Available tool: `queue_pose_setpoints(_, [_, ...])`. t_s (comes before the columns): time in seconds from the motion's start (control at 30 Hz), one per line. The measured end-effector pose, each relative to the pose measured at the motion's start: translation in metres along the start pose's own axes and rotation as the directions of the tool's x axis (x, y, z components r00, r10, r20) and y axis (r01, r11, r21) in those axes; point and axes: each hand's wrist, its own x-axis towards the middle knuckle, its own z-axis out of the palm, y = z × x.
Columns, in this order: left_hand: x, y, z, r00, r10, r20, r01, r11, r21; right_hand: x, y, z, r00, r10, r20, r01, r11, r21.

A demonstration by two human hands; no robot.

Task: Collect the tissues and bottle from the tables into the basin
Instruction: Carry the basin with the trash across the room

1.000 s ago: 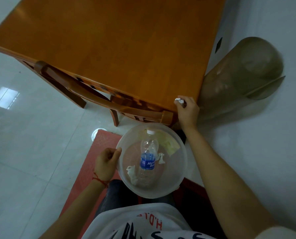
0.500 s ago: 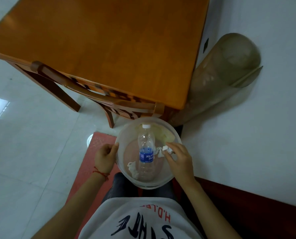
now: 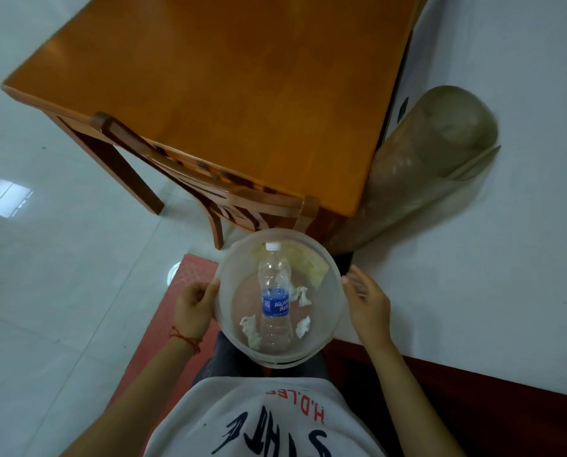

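A clear round plastic basin (image 3: 333, 311) sits in front of my body. Inside it lies a clear water bottle (image 3: 274, 298) with a blue label and white cap, cap pointing away from me. Three crumpled white tissues lie around it: one at the lower left (image 3: 250, 328), one at the lower right (image 3: 303, 326), one beside the label (image 3: 302, 295). My left hand (image 3: 193, 308) grips the basin's left rim, thumb over the edge. My right hand (image 3: 368, 303) is at the right rim, fingers apart, holding nothing.
An orange wooden table (image 3: 229, 90) stands ahead with a wooden chair (image 3: 209, 189) tucked under its near edge. A tall grey-brown bin (image 3: 430, 159) leans by the white wall on the right. A red mat (image 3: 173, 324) lies on the pale tiled floor.
My right hand took a tissue from the table corner, dropped it in the basin, and has now drawn back to the right rim, empty. The left hand kept hold of the rim.
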Motion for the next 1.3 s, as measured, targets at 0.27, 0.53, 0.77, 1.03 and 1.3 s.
queue_pose_setpoints(0.27, [-0.015, -0.017, -0.020, 0.989, -0.092, -0.114, 0.082, 0.992, -0.092, 0.012, -0.006, 0.022, 0.989, 0.001, 0.145, -0.003, 1.000, 0.014])
queue_pose_setpoints(0.53, [-0.026, -0.047, -0.059, 0.940, -0.199, -0.276, 0.153, 0.972, -0.180, 0.012, -0.029, 0.071, 0.934, 0.006, 0.357, -0.006, 1.000, -0.002])
queue_pose_setpoints(0.77, [-0.022, -0.089, -0.126, 0.879, -0.348, -0.326, 0.248, 0.918, -0.310, -0.001, -0.072, 0.149, 0.885, -0.027, 0.465, 0.068, 0.995, -0.073])
queue_pose_setpoints(1.03, [-0.006, -0.132, -0.221, 0.805, -0.425, -0.414, 0.260, 0.880, -0.398, -0.038, -0.126, 0.262, 0.828, -0.077, 0.556, 0.171, 0.978, -0.119])
queue_pose_setpoints(1.3, [0.002, -0.166, -0.290, 0.685, -0.518, -0.513, 0.241, 0.825, -0.511, -0.068, -0.182, 0.352, 0.726, -0.173, 0.666, 0.278, 0.959, -0.055])
